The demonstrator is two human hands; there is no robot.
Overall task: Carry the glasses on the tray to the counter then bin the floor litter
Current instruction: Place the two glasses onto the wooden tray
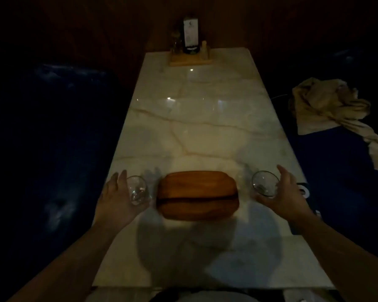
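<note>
A brown wooden tray (197, 195) lies on the marble table (196, 118) near its front, with nothing on it. My left hand (115, 198) is just left of the tray and wraps a clear glass (138, 190), which is tilted. My right hand (287, 194) is just right of the tray and cups a second clear glass (265, 183) from below and behind, also tilted. Both glasses are off the tray, level with its sides. No floor litter shows in the dim view.
A wooden condiment holder (190, 58) with a card and bottles stands at the table's far end. Dark blue bench seats (52, 138) flank the table. A crumpled beige cloth (327, 107) lies on the right seat. Small dark and white items (303, 189) sit by the right table edge.
</note>
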